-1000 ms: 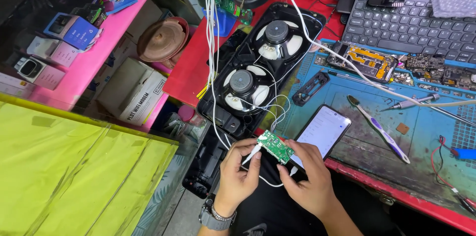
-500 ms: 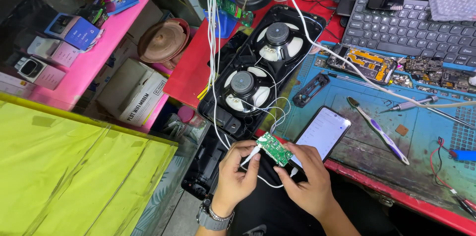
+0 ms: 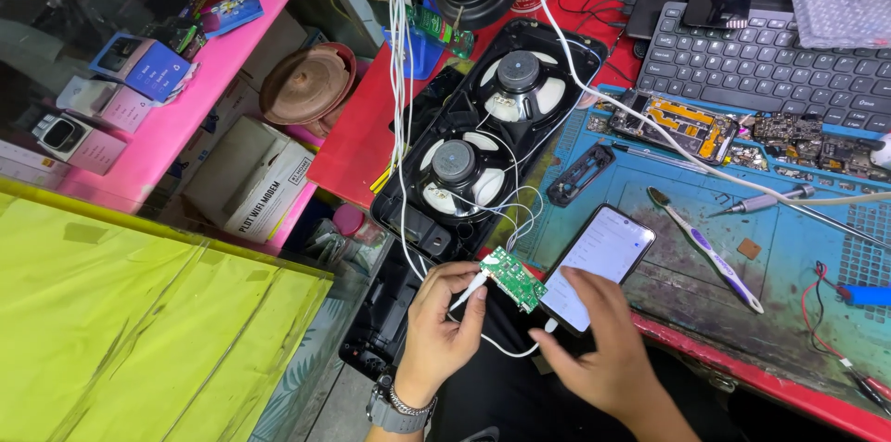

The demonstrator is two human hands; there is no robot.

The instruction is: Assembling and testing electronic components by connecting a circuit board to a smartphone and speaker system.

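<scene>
My left hand (image 3: pixel 444 326) pinches a white cable plug against a small green circuit board (image 3: pixel 513 278), which thin white wires tie to an open black speaker housing (image 3: pixel 483 140) with two round drivers. My right hand (image 3: pixel 603 344) hovers beside the board with fingers spread, one fingertip touching the lit screen of a smartphone (image 3: pixel 599 266) lying on the blue work mat (image 3: pixel 798 219). A watch sits on my left wrist.
A toothbrush (image 3: pixel 705 249), a soldering iron (image 3: pixel 789 199), an opened phone board (image 3: pixel 682 122) and a black frame (image 3: pixel 580 175) lie on the mat. A black keyboard (image 3: pixel 789 66) is behind. A pink shelf (image 3: pixel 167 117) with boxes and yellow sheets (image 3: pixel 139 331) are at left.
My right hand has let go of the circuit board and moved to the phone screen. My left hand still holds the plug at the board.
</scene>
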